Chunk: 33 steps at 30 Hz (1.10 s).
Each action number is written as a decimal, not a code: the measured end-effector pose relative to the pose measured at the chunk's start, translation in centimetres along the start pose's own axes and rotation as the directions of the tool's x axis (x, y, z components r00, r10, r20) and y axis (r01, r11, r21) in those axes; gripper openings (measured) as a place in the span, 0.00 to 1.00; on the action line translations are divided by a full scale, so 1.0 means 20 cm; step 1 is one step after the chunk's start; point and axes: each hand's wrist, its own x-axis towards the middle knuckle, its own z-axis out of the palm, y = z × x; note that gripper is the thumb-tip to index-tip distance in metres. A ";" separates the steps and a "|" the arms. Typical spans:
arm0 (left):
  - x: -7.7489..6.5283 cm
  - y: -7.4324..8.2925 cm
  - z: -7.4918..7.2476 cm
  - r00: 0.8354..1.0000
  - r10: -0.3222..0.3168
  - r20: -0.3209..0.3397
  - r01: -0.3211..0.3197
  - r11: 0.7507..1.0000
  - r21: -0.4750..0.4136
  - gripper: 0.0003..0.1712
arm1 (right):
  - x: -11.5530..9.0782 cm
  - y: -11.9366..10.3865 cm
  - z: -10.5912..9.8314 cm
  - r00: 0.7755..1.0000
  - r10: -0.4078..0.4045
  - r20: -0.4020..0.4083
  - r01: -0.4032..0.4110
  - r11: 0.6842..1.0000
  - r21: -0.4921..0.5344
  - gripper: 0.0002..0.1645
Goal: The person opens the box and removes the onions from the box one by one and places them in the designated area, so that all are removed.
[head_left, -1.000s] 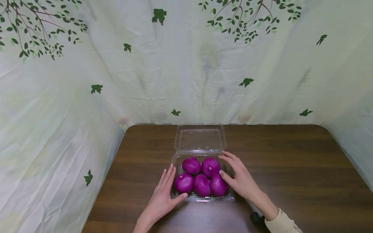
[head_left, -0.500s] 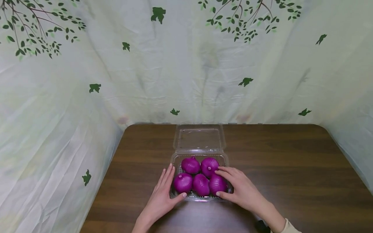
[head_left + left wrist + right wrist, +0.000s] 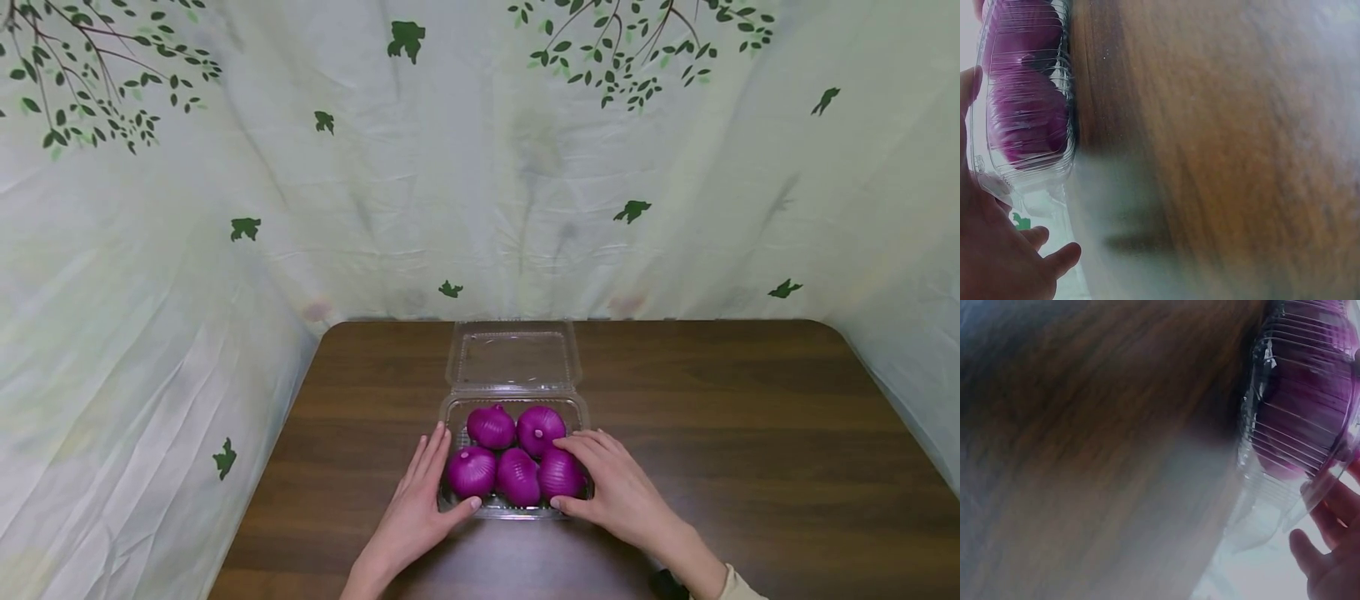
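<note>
From the near edge of a brown wooden table point(image 3: 735, 433), two bare hands are reached forward, one to each side of a clear plastic container point(image 3: 517, 514) in which five purple onions point(image 3: 517, 477) are held, two in the far row and three in the near row. The left hand point(image 3: 420, 507) is laid along the container's left side, its fingers extended and pointed away from the person, its thumb spread wide over the near left corner; nothing is clasped by it. The right hand point(image 3: 626, 493) is angled inward from the right, its wrist bordered by a pale sleeve point(image 3: 738, 587). Its fingers are partly curled, and the near-right onion point(image 3: 561, 473) is loosely spanned between forefinger and thumb; how firmly cannot be told. The container's hinged lid point(image 3: 514, 360) is laid back on the far side.
</note>
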 end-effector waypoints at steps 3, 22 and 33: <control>0.00 0.00 0.00 1.000 -0.008 0.009 0.008 1.000 -0.003 0.59 | 0.00 0.01 0.01 0.999 -0.021 -0.029 0.022 0.999 0.025 0.43; 0.00 0.00 0.00 1.000 -0.006 0.014 0.006 1.000 -0.006 0.59 | 0.01 -0.02 -0.08 0.986 0.092 -0.139 -0.048 0.954 0.296 0.45; 0.00 0.00 -0.01 1.000 -0.007 0.013 0.007 1.000 -0.006 0.59 | 0.00 0.02 -0.13 0.969 0.150 -0.196 -0.062 0.918 0.392 0.49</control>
